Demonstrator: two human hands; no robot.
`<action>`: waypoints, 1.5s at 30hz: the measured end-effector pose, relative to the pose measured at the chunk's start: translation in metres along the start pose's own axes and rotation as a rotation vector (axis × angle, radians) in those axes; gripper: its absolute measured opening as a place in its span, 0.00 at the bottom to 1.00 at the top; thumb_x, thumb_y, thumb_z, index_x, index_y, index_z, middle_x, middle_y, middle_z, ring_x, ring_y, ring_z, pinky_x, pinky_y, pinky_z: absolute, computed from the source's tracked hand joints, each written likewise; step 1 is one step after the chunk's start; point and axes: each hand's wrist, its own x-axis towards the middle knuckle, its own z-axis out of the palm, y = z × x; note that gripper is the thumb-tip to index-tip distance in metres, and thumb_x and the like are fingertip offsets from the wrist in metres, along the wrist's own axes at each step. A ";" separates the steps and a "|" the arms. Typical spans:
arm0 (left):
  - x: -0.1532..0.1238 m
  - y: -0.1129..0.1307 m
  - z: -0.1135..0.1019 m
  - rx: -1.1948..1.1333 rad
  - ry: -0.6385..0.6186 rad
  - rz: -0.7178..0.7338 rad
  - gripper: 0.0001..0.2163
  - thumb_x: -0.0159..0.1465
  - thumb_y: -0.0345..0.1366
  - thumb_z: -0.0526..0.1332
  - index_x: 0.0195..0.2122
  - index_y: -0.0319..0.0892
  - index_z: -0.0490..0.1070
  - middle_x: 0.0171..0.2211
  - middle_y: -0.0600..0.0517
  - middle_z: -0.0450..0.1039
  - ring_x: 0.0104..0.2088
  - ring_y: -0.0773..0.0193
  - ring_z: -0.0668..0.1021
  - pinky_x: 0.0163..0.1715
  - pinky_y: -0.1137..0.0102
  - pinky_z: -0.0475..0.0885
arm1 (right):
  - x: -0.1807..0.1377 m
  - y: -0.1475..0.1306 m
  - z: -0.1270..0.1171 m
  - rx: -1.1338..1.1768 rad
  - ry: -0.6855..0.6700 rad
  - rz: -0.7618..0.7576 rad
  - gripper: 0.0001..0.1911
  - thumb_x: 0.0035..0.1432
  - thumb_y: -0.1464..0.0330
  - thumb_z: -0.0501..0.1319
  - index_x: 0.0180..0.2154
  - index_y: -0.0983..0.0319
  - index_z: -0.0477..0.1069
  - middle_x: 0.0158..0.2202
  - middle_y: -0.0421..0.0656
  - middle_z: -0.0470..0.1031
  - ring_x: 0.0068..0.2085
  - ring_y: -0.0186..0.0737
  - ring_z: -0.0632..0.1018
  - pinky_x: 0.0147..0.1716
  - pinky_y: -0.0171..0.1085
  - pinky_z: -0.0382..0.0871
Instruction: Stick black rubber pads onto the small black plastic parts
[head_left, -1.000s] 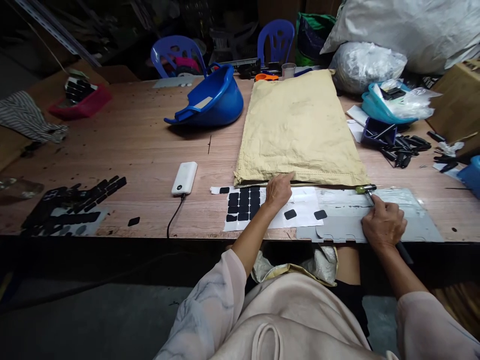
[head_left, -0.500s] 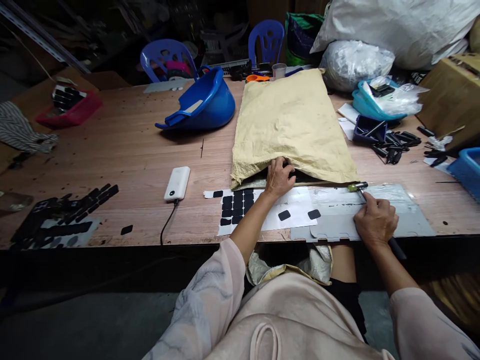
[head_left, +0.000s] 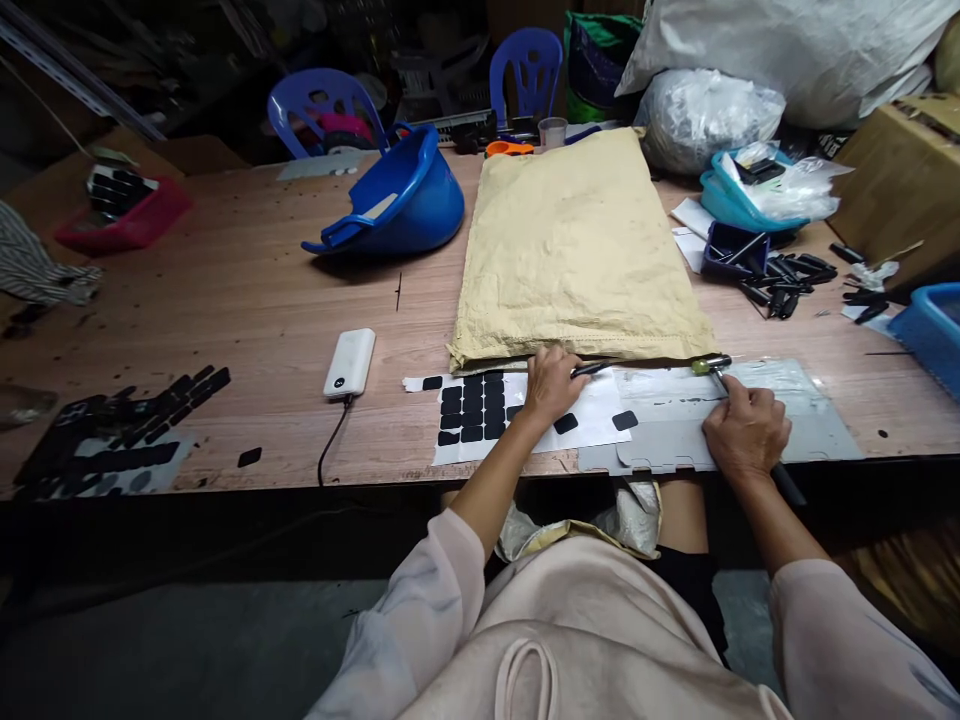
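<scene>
At the front edge of a yellowish sack (head_left: 559, 250), my left hand (head_left: 551, 388) is closed on a slim black rod-like piece (head_left: 595, 368); its exact kind is unclear. My right hand (head_left: 746, 430) grips a hammer (head_left: 718, 366) with a metal and yellow-green head and a dark handle. The hammer head hovers or rests by the sack's front right corner; contact cannot be told. Beneath my hands lie a white sheet (head_left: 525, 452) bearing black rounded stickers (head_left: 472, 405) and a grey flat board (head_left: 795, 430). Loose black pieces (head_left: 625, 420) lie on the paper.
A white power bank (head_left: 351, 362) with a cable lies left of the paper. Behind it sits a blue basin (head_left: 424, 210). On the right are black handle-like pieces (head_left: 787, 285), a teal bowl (head_left: 739, 205) and a cardboard box (head_left: 896, 190). Black strips (head_left: 184, 400) lie front left.
My left hand has come out of the sack's opening toward me, and the black piece now shows in it. The sack's mouth has dropped flat. My right hand still holds the hammer.
</scene>
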 end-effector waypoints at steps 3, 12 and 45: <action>-0.037 -0.004 0.005 -0.100 -0.063 0.058 0.06 0.68 0.38 0.69 0.45 0.48 0.81 0.42 0.50 0.78 0.49 0.53 0.73 0.53 0.58 0.67 | -0.001 -0.002 -0.001 0.019 -0.007 0.015 0.23 0.65 0.68 0.56 0.57 0.59 0.78 0.45 0.52 0.73 0.41 0.46 0.67 0.38 0.43 0.52; -0.063 -0.009 0.028 -0.201 -0.078 0.079 0.08 0.65 0.38 0.71 0.45 0.49 0.83 0.42 0.50 0.79 0.48 0.55 0.75 0.53 0.59 0.68 | 0.007 0.001 -0.008 0.123 -0.080 0.052 0.22 0.65 0.66 0.56 0.56 0.60 0.78 0.42 0.52 0.71 0.41 0.47 0.67 0.41 0.45 0.60; -0.058 -0.008 0.030 -0.193 -0.079 0.069 0.08 0.64 0.40 0.72 0.45 0.52 0.85 0.41 0.51 0.79 0.48 0.54 0.75 0.53 0.57 0.69 | -0.097 -0.078 -0.057 0.645 -0.202 -0.380 0.25 0.71 0.71 0.52 0.64 0.53 0.73 0.40 0.44 0.74 0.39 0.38 0.77 0.40 0.36 0.74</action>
